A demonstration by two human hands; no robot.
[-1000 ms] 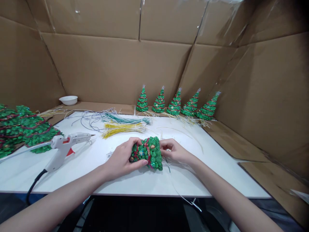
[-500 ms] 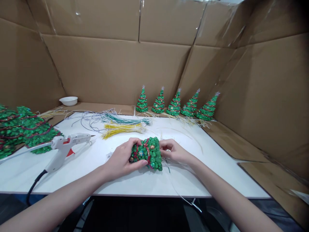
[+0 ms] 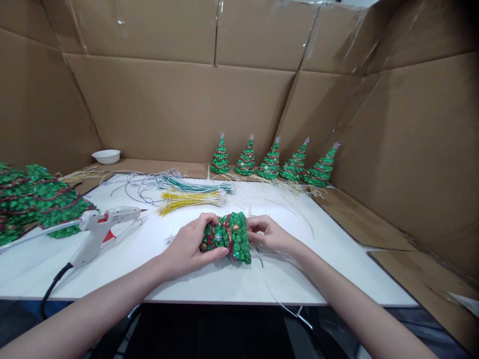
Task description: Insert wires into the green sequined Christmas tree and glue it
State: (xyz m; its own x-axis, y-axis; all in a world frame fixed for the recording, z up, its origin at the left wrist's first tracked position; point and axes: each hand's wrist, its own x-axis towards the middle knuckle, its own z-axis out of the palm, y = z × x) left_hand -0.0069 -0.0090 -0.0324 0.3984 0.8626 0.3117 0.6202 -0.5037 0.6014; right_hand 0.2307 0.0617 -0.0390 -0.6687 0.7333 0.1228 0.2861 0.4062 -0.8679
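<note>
Barely moved since earlier: left hand (image 3: 189, 247) still clasped round green tree (image 3: 228, 242) near table's (image 3: 337, 259) front edge; right hand (image 3: 267, 234) pinching at its base.

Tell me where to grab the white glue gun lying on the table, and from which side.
Grip the glue gun by its handle, coming from the near left edge of the table. The handle angles down toward that edge with the black cord trailing off it, while the nozzle points right, so the fingers probably stay clear of the tip.
</note>
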